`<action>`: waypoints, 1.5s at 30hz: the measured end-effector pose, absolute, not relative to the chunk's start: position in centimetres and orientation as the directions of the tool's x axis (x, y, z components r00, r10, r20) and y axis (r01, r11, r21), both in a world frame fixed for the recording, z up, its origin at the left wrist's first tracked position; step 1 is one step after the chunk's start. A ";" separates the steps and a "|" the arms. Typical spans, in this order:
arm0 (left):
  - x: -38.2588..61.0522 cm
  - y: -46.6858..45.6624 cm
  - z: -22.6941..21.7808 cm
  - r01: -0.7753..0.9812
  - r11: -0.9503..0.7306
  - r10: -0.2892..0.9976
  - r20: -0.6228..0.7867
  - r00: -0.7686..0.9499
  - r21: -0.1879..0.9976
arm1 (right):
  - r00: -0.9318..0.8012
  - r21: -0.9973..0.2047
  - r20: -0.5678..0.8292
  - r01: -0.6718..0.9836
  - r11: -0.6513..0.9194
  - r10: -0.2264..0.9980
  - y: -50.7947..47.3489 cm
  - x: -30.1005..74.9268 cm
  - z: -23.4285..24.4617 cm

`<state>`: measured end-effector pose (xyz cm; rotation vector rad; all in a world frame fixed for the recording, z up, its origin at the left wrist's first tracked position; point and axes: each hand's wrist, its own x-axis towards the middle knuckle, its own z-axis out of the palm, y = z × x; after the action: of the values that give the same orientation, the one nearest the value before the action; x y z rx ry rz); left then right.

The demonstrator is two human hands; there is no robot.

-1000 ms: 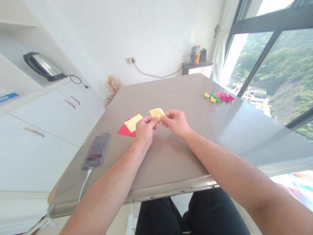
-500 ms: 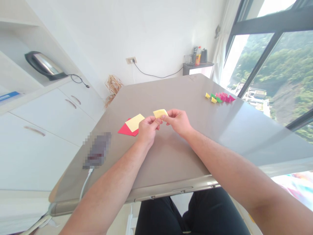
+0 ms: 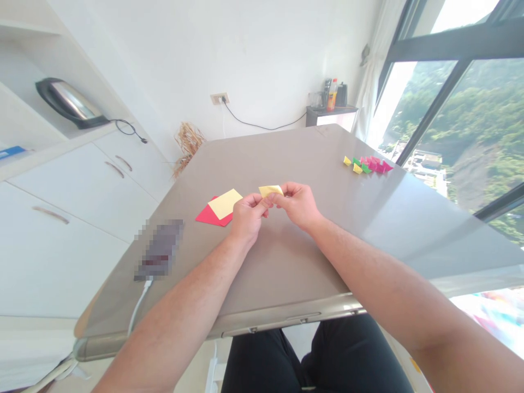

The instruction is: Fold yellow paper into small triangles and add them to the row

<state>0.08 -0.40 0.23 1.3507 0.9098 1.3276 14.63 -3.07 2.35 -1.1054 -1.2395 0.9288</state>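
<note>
Both my left hand point(image 3: 248, 216) and right hand point(image 3: 301, 206), closed, pinch the slip point(image 3: 270, 190) — far table edge point(image 3: 266, 135) well beyond it, sheets point(image 3: 224, 204) just left, folded papers point(image 3: 372, 163) well right.

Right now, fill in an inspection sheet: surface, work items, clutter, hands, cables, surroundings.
Surface: grey-brown table, window glare on its right side.
Work items: folded yellow paper, held; flat yellow sheet overlapping red paper at left; small folded papers, yellow, green and pink, at far right.
Clutter: dark pixelated object at left, details hidden.
Hands: left hand and right hand both pinch the folded yellow paper.
Cables: white cable from the pixelated object towards the near edge; black cable plugged into the wall outlet.
Surroundings: kettle on the left shelf; window at right.
</note>
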 end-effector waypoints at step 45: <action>-0.8 -0.2 1.5 -0.255 -0.174 0.972 0.207 0.108 0.951 | 0.048 -0.953 0.184 0.253 0.166 0.982 -3.6 15.0 2.7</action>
<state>-0.78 -0.21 1.45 1.2204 0.8314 1.3531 15.00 -3.65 2.74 -1.2847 -1.4136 0.8952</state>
